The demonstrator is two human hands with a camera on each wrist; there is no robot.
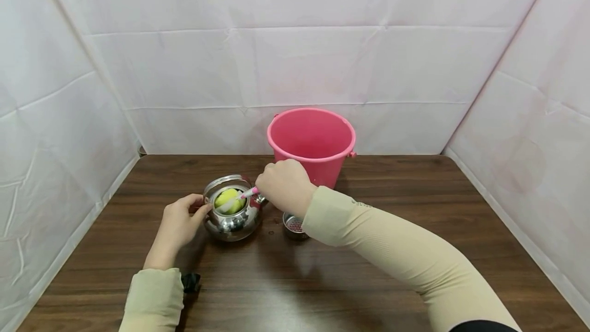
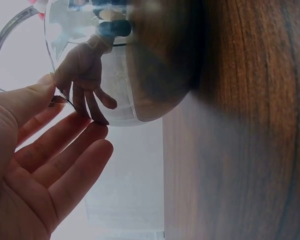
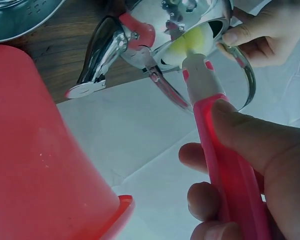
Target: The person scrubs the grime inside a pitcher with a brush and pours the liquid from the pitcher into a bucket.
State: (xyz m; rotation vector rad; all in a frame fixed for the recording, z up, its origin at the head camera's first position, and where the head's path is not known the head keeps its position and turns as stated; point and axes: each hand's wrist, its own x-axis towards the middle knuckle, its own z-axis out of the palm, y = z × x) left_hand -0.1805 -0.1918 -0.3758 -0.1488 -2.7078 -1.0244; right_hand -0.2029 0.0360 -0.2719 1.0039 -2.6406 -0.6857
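Observation:
A shiny steel teapot (image 1: 232, 227) stands on the wooden table with its mouth uncovered and its handle (image 2: 10, 37) raised. My left hand (image 1: 181, 222) pinches its rim between thumb and forefinger, close to the handle's base; the other fingers stretch out along the polished side. My right hand (image 1: 287, 183) grips the pink handle (image 3: 230, 170) of a sponge brush from above. Its white neck (image 3: 200, 77) slants down into the teapot, where the yellow sponge head (image 1: 229, 201) fills much of the mouth. The spout (image 3: 97, 55) points toward the bucket side.
Behind my right hand a pink bucket (image 1: 318, 160) stands near the table's back edge. A small perforated steel strainer (image 1: 292, 225) sits right of the teapot, partly under my right forearm. White sheets (image 1: 299, 65) enclose the table (image 1: 369, 281) at the back and sides.

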